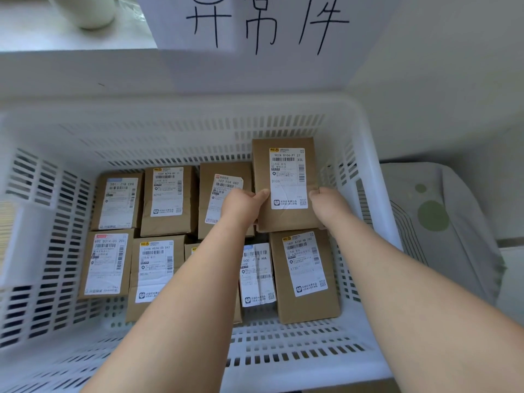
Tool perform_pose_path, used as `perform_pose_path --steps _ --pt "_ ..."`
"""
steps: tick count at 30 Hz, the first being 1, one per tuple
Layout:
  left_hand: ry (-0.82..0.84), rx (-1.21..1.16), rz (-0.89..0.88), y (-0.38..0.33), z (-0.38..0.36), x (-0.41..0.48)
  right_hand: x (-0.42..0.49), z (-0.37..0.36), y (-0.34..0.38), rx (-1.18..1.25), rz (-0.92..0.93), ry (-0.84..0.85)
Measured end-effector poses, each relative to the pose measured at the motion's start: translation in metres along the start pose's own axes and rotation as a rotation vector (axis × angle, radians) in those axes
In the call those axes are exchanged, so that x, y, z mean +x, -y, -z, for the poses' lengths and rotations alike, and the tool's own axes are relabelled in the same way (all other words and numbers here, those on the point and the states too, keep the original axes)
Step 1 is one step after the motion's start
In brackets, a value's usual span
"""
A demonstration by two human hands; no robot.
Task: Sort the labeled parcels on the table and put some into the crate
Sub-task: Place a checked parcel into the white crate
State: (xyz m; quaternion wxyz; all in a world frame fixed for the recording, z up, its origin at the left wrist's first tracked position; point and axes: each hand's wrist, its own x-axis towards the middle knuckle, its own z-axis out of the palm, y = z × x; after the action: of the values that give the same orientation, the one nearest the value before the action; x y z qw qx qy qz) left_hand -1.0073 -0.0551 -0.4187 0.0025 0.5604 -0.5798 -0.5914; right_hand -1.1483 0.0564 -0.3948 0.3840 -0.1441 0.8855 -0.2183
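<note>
A white slotted plastic crate fills the view, with several brown cardboard parcels bearing white labels lying flat inside. Both my hands hold one brown parcel, label up, at the crate's back right corner. My left hand grips its left edge with the thumb on top. Along the right edge, my right hand grips it the same way. This parcel lies partly over the parcel in the front right. Another labeled parcel sits just left of it, partly hidden by my left hand.
A white paper sign with black handwritten characters hangs on the wall above the crate. A white and green patterned object lies right of the crate. A pale vessel stands on the sill at the top left.
</note>
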Motion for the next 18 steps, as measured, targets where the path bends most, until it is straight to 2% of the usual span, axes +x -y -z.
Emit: perform_pose_path --steps 7,12,18 --pt "0.027 -0.148 0.007 -0.001 0.003 -0.016 -0.011 -0.001 -0.010 0.132 0.015 -0.040" --pt "0.054 -0.161 -0.008 -0.006 0.004 -0.024 -0.019 0.001 -0.016 0.185 0.000 -0.058" --pt "0.061 -0.162 0.046 0.001 0.003 -0.020 -0.022 -0.008 -0.013 0.425 -0.069 0.016"
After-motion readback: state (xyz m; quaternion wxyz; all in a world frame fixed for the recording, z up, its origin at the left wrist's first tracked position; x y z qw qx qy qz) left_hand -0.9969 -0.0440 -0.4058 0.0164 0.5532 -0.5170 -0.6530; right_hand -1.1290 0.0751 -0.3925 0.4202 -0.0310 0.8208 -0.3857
